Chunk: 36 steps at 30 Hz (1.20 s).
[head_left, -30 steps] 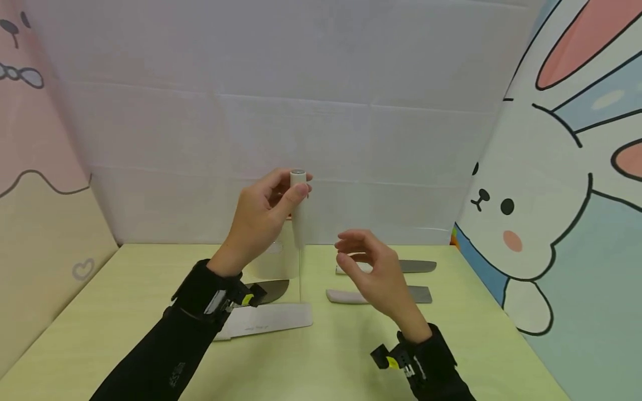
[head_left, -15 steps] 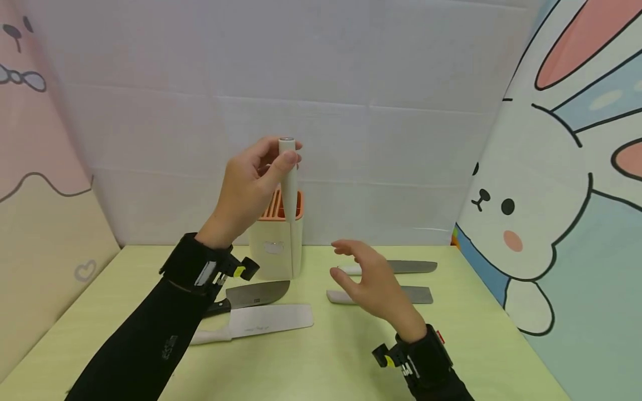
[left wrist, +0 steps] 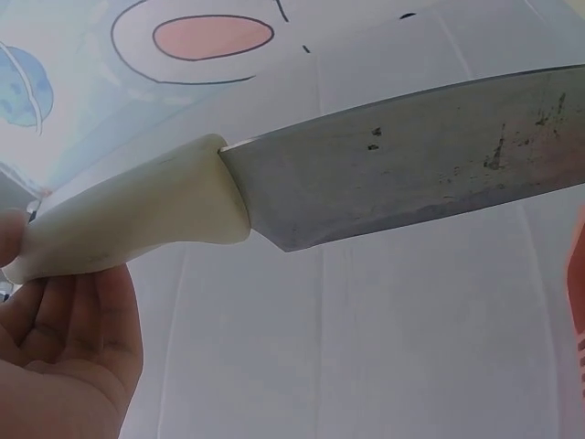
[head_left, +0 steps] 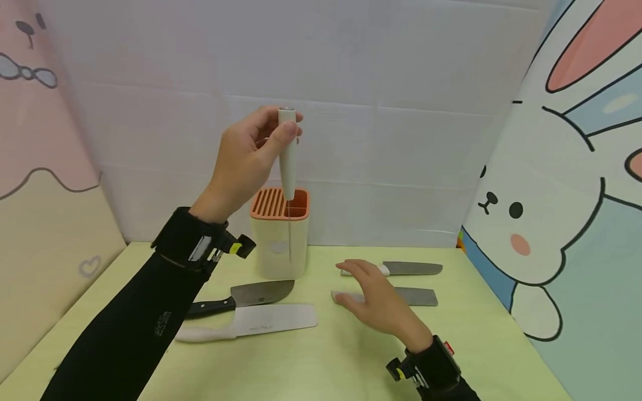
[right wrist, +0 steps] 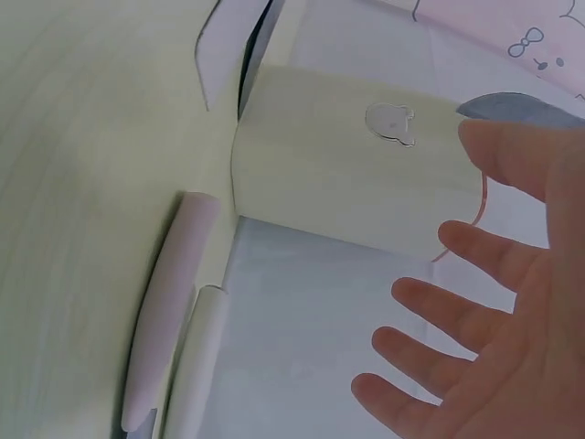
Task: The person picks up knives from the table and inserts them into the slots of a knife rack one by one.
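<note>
My left hand (head_left: pixel 241 161) grips a kitchen knife by its white handle (head_left: pixel 287 161), blade pointing down. Seen nearly edge-on from the head, the blade hangs before a cream knife block (head_left: pixel 268 256) with an orange slotted top. The left wrist view shows the broad, spotted blade (left wrist: pixel 411 155) side-on, with the hand (left wrist: pixel 73 366) at the handle's far end. My right hand (head_left: pixel 383 303) holds nothing and hovers with fingers extended over two knives lying at the right, a light-handled one (head_left: pixel 416 296) and a white-handled one (head_left: pixel 416 268). Its fingers are spread in the right wrist view.
Left of centre on the pale table (head_left: pixel 321 367) lie a black-handled knife (head_left: pixel 263 292) and a white-handled cleaver-like knife (head_left: pixel 276 318). A white backdrop (head_left: pixel 376 167) stands behind. A rabbit-printed panel (head_left: pixel 551 223) borders the right side.
My left hand has risen with the knife, uncovering the orange top of the block. My right hand has sunk slightly and its fingers have straightened.
</note>
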Each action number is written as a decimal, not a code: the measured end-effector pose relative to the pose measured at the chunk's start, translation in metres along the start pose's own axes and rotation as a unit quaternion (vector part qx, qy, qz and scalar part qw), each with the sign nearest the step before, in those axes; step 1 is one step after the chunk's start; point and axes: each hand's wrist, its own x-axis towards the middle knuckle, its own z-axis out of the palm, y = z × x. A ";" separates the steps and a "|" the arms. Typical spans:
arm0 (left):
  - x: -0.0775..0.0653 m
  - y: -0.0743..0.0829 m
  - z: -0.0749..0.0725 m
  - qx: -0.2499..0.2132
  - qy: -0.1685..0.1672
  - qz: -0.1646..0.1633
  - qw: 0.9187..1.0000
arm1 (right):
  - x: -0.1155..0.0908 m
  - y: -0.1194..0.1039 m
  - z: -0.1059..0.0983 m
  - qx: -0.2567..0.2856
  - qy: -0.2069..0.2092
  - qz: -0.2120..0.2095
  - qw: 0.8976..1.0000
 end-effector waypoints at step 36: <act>0.061 0.009 -0.027 0.013 0.034 -0.003 0.999 | -0.011 0.018 -0.004 -0.076 -0.091 0.101 0.988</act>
